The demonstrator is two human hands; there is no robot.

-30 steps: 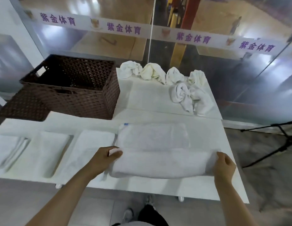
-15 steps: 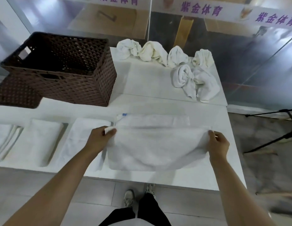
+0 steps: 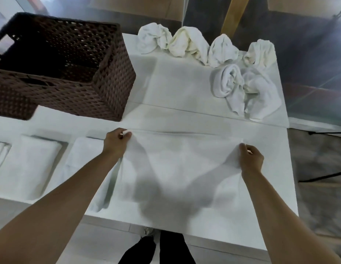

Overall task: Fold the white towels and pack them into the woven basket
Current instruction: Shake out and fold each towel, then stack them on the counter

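Towel (image 3: 177,168) is spread out on the white tabletop (image 3: 185,119) right in front of the person, with both hands on it. Left hand (image 3: 116,143) has its fingers (image 3: 126,134) curled and pinching the far left corner of the cloth, so that corner's lifted a bit off the surface. Right hand (image 3: 251,159) is doing the same on the other side, fingers curled round a bunched bit of the right edge. Fabric sags between the two grips and there's a big soft shadow across the middle of it.

Woven basket (image 3: 70,73) is dark brown, sitting at the far left of the tabletop, well apart from the towel being handled. Can't really tell what's inside, it's too dark in there.

Off to the left, near edge, there's a row of folded towels (image 3: 38,164) lying flat side by side, the closest one just beside the left forearm. At the far right end there's a heap of crumpled towels (image 3: 223,60), some rolled up, some just scrunched, lined up along the back edge and down the right side.

Down at the bottom you can see dark trousers (image 3: 156,250) and the floor.
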